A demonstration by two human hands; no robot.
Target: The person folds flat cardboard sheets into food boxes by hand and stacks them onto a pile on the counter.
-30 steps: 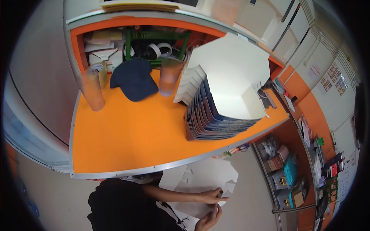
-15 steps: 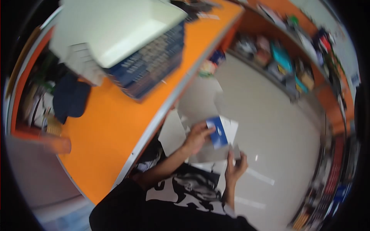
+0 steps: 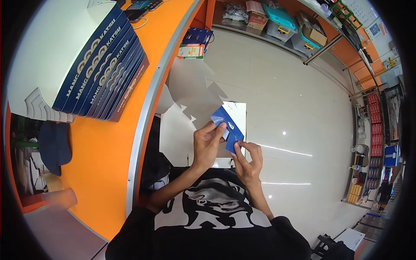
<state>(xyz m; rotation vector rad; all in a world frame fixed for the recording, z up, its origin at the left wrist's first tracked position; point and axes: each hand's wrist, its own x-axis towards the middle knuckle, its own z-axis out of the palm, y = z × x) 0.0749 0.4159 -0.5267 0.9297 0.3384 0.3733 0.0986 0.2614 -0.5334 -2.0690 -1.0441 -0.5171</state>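
A small blue piece of folded cardboard (image 3: 234, 128) with a white mark is held up in front of my chest. My left hand (image 3: 206, 145) pinches its left side between thumb and fingers, with the thumb on the blue face. At its lower right corner my right hand (image 3: 248, 162) grips the edge between thumb and forefinger. The cardboard looks bent, with a flap between the two hands. White cardboard sheets (image 3: 174, 138) lie below and to the left of my hands, partly hidden by them.
On the orange table (image 3: 102, 167) at left stands a stack of nested blue "Mang Katsu" boxes (image 3: 97, 71). A dark cap (image 3: 55, 149) and a translucent cup (image 3: 60, 197) are near. Plastic bins (image 3: 279, 30) sit on a far shelf; red packs (image 3: 375, 125) line the right shelf.
My right hand, apart from the cardboard before, now grips its lower corner. The cardboard has turned and shows mostly blue. The head view has swung, shifting the table and boxes leftward.
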